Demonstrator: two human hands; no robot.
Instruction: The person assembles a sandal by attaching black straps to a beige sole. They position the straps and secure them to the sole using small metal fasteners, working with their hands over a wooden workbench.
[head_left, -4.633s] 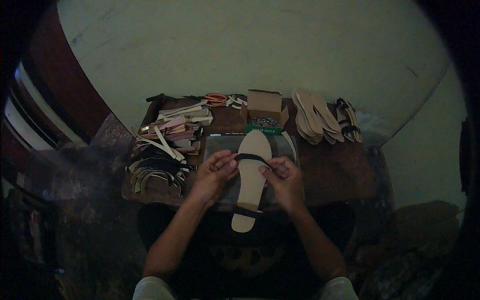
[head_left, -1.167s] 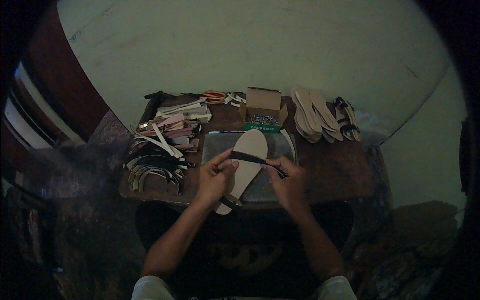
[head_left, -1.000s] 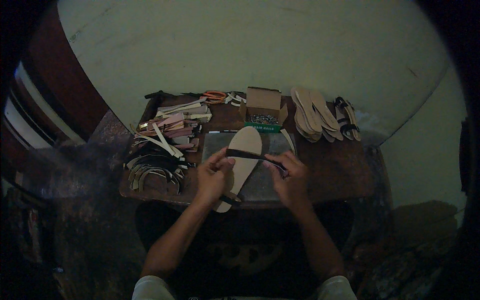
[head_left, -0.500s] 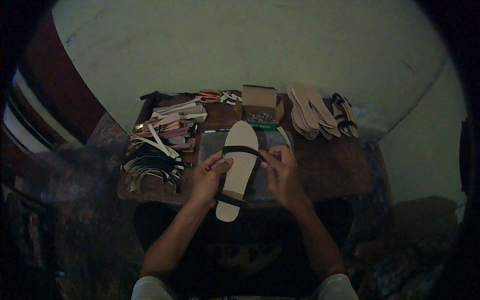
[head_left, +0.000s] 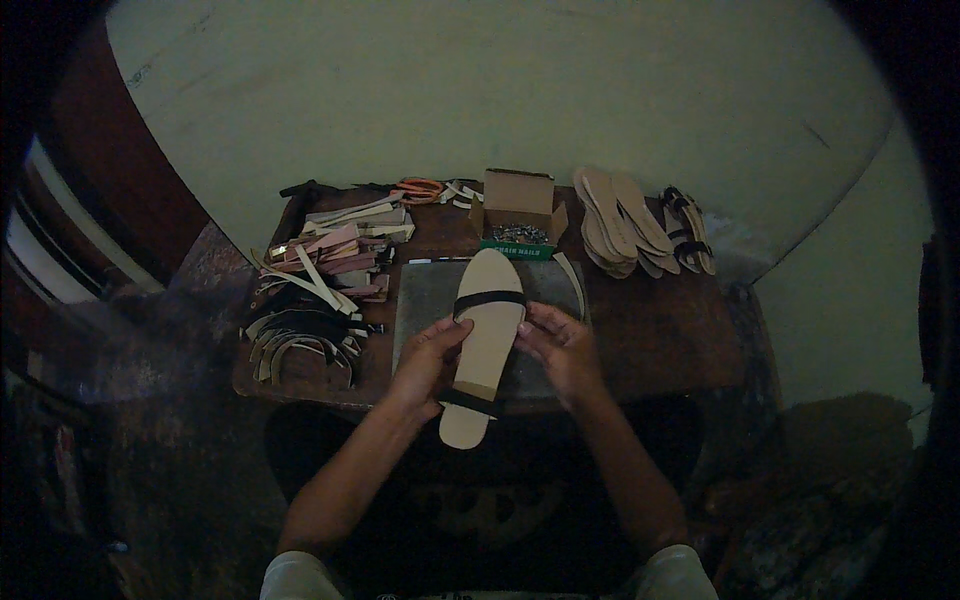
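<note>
A beige sandal sole (head_left: 486, 350) is held up, toe end pointing away, above the near side of the bench. One black strap (head_left: 491, 298) crosses its front part, and another black strap (head_left: 471, 403) crosses near the heel beside a brown patch. My left hand (head_left: 425, 366) grips the sole's left edge, thumb on top and fingers underneath. On the opposite edge, my right hand (head_left: 563, 348) pinches the sole just below the end of the front strap. Its fingertips partly hide behind the sole.
Under the sandal lies a grey slab (head_left: 420, 290) on the wooden bench (head_left: 660, 350). Cut strap pieces (head_left: 330, 260) are heaped at left. Behind stands an open box of nails (head_left: 518, 235), with orange-handled scissors (head_left: 420, 190) beside it. Stacked soles (head_left: 615, 225) and strapped sandals (head_left: 687, 230) sit at right.
The sandal has shifted slightly right and toward me. The front strap's right end, pulled out beyond the edge before, now lies close across the sole. My right hand has moved down to the sole's edge.
</note>
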